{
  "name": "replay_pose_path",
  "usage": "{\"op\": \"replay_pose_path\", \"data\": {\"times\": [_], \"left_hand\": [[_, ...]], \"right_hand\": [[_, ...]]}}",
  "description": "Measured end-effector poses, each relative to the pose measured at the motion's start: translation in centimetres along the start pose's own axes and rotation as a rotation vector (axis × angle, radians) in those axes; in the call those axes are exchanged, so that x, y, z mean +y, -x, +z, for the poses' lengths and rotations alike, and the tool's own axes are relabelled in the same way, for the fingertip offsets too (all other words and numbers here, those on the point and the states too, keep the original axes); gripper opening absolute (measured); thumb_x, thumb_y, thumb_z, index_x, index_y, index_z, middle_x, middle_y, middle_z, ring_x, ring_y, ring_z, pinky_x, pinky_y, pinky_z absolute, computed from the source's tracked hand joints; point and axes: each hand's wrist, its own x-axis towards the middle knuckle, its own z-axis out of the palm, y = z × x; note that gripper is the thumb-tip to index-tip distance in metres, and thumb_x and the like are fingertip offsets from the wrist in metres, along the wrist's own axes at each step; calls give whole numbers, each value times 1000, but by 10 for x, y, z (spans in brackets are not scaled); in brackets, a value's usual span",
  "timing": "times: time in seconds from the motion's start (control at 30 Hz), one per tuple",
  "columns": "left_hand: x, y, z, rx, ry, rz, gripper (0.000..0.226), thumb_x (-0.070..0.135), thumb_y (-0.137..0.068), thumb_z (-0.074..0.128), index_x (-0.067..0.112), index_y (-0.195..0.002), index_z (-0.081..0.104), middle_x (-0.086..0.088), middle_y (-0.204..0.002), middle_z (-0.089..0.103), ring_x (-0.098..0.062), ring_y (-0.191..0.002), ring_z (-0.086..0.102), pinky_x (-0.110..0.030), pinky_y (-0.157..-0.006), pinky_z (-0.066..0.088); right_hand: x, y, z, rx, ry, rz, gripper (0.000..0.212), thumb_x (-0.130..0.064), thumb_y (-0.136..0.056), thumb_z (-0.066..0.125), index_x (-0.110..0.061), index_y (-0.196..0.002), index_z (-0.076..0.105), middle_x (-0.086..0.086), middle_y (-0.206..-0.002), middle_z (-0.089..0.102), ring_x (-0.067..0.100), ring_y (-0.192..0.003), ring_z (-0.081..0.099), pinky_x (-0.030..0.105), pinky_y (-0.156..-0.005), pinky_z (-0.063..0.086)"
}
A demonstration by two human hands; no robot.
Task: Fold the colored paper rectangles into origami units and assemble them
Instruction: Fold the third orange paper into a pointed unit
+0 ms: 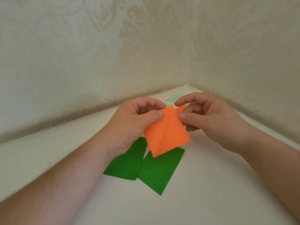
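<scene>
Cream damask wallpaper meets in a corner behind a white table [211, 184]. Above that table, an orange paper [167, 133], creased down its middle with a small folded flap at the top, is held in the air. At its upper edge the left hand [134, 124] pinches it between thumb and fingers, and the right hand [209, 117] pinches the folded top corner likewise. Beneath it two dark green rectangles [155, 169] lie flat, edges touching. A pale green sheet [174, 97] lies farther back, near the corner.

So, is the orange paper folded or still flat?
Folded: the orange paper shows a lengthwise crease and a turned-down top flap, pinched by left hand and right hand.
</scene>
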Motion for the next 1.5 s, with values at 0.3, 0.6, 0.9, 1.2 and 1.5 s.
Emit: {"op": "replay_pose_path", "data": {"times": [0.3, 0.6, 0.9, 1.2, 1.5], "left_hand": [[2, 2, 2, 24, -52, 14, 17, 8, -91, 74, 23, -85, 80, 11, -74, 72, -2, -71, 65, -18, -65, 53], [3, 3, 2, -2, -58, 8, 16, 9, -90, 76, 24, -85, 82, 3, -84, 77, -7, -75, 69, -23, -69, 58], [5, 6, 3, -68, -81, -15, 15, 10, -89, 76, 24, -86, 81, 0, -89, 79, -9, -80, 73, -24, -73, 60], [7, 7, -2, -109, -228, 28, 14, 11, -88, 79, 24, -90, 79, 6, -90, 80, -7, -84, 75, -20, -73, 59], [8, 11, 0, -91, -217, 63, 12, 12, -87, 80, 24, -88, 79, 5, -89, 80, -8, -84, 75, -21, -72, 59]], "right_hand": [[-2, 2, 2, -115, -125, -12, 36, -17, -87, 70, -34, -119, 68, 9, -100, 73, 22, -74, 65, 38, -77, 54], [5, 4, 7, -215, -124, -106, 47, -3, -80, 76, -28, -120, 71, 20, -108, 63, 33, -80, 55, 50, -80, 52], [6, 2, 7, -138, -62, -102, 30, 11, -89, 69, -18, -92, 78, 1, -86, 73, 17, -73, 68, 34, -76, 60], [10, 1, 2, -133, 138, -149, 9, -21, -90, 75, -26, -95, 80, 9, -98, 77, 41, -94, 70, 64, -89, 55], [3, 3, 7, -74, -56, -126, 17, -14, -77, 77, -7, -92, 74, 21, -91, 75, 40, -87, 73, 54, -85, 61]]}}
